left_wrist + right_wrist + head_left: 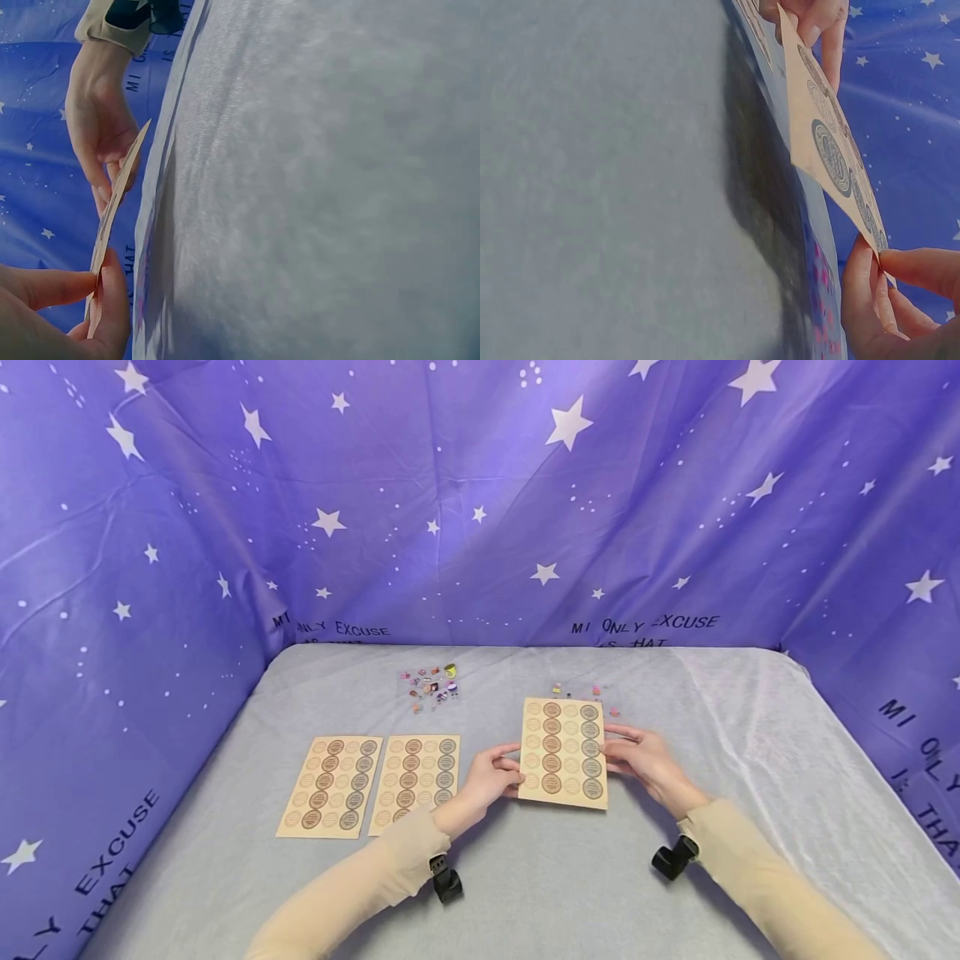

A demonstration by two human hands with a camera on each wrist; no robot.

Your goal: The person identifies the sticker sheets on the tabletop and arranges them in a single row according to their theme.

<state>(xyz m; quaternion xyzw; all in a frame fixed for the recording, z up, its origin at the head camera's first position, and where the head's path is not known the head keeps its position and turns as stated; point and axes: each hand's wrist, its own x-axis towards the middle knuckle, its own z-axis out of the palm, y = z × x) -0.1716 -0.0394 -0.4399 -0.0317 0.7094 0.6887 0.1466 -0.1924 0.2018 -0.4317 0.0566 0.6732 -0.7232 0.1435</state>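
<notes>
A tan sheet of round stickers (pixel 561 752) is held up off the table between both hands. My left hand (pixel 491 781) pinches its left edge between thumb and fingers, and my right hand (pixel 648 762) pinches the right edge. In the left wrist view the sticker sheet (pixel 112 210) appears nearly edge-on, slightly bowed, with the left fingers (pixel 112 300) around its near edge. From the right wrist, dark round stickers on the sheet (pixel 802 142) show, and the right thumb (pixel 922 266) lies against the printed face.
Two similar sticker sheets (pixel 330 789) (pixel 416 777) lie side by side at left. Behind them is a clear sheet of small colourful stickers (pixel 431 687). Another clear sticker sheet (pixel 596 691) is partly hidden behind the held one. A purple starry cloth (pixel 450 485) surrounds the grey table (pixel 540 885).
</notes>
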